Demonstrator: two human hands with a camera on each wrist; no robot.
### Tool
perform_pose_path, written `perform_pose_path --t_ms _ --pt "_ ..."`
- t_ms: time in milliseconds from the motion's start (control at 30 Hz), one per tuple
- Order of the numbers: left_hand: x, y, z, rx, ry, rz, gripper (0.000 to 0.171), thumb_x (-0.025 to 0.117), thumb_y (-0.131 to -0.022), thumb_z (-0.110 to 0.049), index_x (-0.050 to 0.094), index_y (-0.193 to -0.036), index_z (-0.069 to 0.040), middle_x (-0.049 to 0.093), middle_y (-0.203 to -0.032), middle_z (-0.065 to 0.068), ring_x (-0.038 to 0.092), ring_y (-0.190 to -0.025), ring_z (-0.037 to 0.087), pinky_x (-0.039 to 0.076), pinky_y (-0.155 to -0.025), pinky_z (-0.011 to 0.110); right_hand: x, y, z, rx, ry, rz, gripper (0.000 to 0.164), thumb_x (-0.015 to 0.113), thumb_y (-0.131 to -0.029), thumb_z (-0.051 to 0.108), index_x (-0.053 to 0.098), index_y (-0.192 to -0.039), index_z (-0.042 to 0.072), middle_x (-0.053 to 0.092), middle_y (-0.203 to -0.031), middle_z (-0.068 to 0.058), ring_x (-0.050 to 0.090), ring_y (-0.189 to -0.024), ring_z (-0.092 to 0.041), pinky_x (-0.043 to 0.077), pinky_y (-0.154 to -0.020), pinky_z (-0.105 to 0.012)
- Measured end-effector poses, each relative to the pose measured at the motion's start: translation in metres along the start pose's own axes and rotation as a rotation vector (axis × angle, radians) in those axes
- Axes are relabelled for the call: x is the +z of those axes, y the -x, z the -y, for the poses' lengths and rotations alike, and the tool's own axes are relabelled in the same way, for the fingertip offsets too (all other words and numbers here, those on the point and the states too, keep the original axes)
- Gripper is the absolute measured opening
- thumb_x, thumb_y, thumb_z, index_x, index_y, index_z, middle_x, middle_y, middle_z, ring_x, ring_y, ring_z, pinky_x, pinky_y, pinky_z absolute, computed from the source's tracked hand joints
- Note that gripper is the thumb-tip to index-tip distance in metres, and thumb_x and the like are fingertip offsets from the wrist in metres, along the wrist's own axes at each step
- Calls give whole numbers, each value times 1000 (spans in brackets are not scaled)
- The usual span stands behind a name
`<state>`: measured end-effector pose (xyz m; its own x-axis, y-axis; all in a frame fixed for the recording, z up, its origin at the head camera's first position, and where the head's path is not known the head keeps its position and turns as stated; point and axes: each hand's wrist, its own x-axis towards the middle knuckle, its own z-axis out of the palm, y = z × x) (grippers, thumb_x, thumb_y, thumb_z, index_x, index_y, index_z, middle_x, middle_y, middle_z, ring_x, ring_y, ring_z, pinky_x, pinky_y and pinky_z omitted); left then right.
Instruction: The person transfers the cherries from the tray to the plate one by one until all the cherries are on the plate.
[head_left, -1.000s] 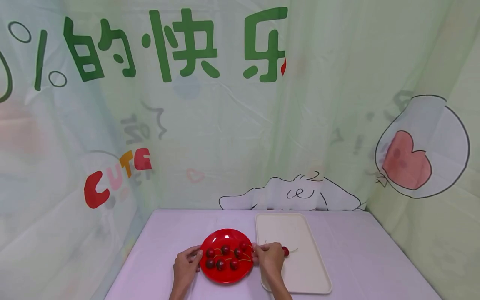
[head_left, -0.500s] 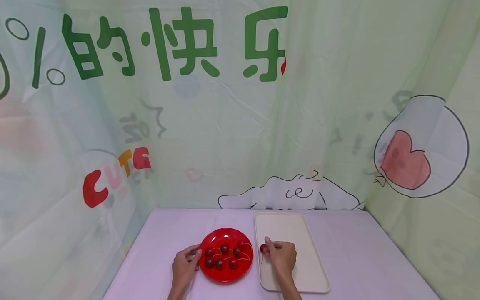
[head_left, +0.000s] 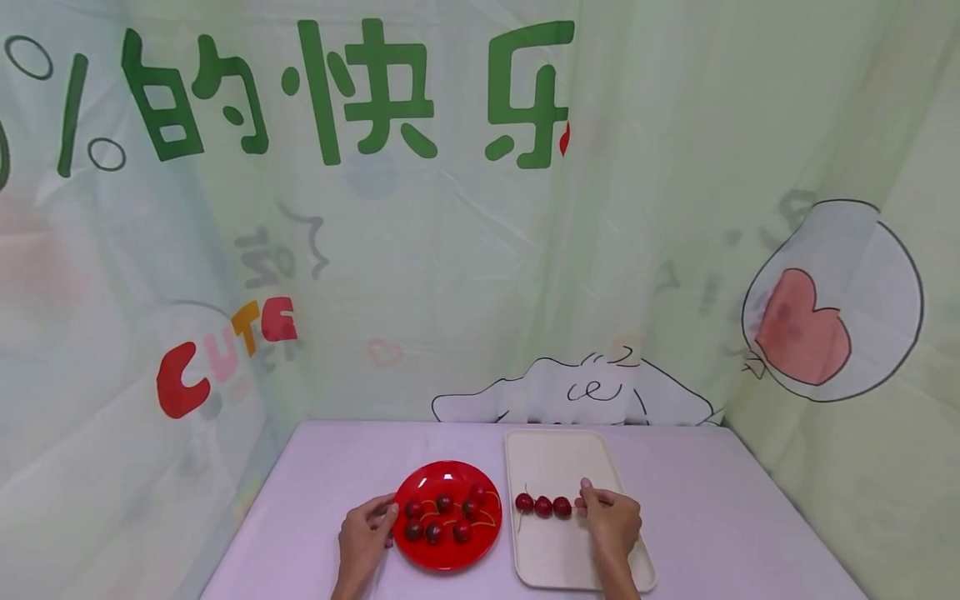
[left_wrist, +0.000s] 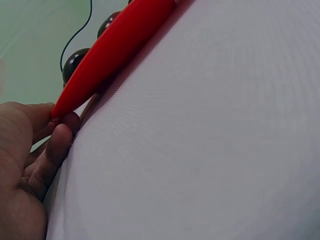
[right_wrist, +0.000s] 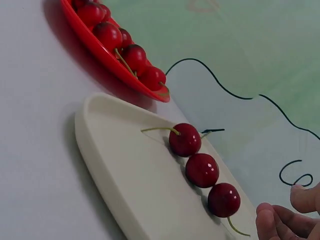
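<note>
Near the table's front, a round red plate (head_left: 447,562) holds several dark red cherries (head_left: 435,533) with stems. At its left rim, my left hand (head_left: 365,537) pinches the edge, thumb above and fingers underneath, as the left wrist view shows. Three shiny cherries lie in a row across a cream tray (head_left: 558,558), close together: a left one (head_left: 524,503), a middle one (head_left: 543,507) and a right one (head_left: 562,507). My right hand (head_left: 615,523) hovers over the tray just right of the row, by the right cherry's stem (right_wrist: 235,228). Its thumb and fingertips are apart, with nothing between them.
A pale lilac cloth covers the table (head_left: 712,517), and the tray stands close beside the plate's right side. Printed curtains (head_left: 480,250) enclose the table at the back and on both sides.
My right hand has gone from the plate's right rim to the left cherry on the tray, then rightward past the row, uncovering all three cherries. My left hand has stayed at the plate.
</note>
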<state>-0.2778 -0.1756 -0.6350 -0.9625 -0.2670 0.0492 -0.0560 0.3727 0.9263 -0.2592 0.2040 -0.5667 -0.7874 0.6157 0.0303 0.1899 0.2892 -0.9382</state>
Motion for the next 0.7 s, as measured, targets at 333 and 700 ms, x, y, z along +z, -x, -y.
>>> perform_pose_path --t_ms 333,700 --pt "-3 3 0 -6 -3 2 30 74 -105 -15 77 -134 -6 80 -112 13 65 -60 15 56 -57 23 -18 -18 -19 -42 78 -16 28 77 -101 21 84 -95 -5 80 -70 -6 67 -55 -8 43 -82 -39" --pt "-2 3 -2 7 -3 -3 30 74 -105 -14 77 -134 -6 80 -113 14 66 -60 14 57 -56 24 -9 -35 -36 -156 230 72 21 81 -94 17 84 -97 -4 80 -87 -19 72 -81 -34 47 -69 -39"
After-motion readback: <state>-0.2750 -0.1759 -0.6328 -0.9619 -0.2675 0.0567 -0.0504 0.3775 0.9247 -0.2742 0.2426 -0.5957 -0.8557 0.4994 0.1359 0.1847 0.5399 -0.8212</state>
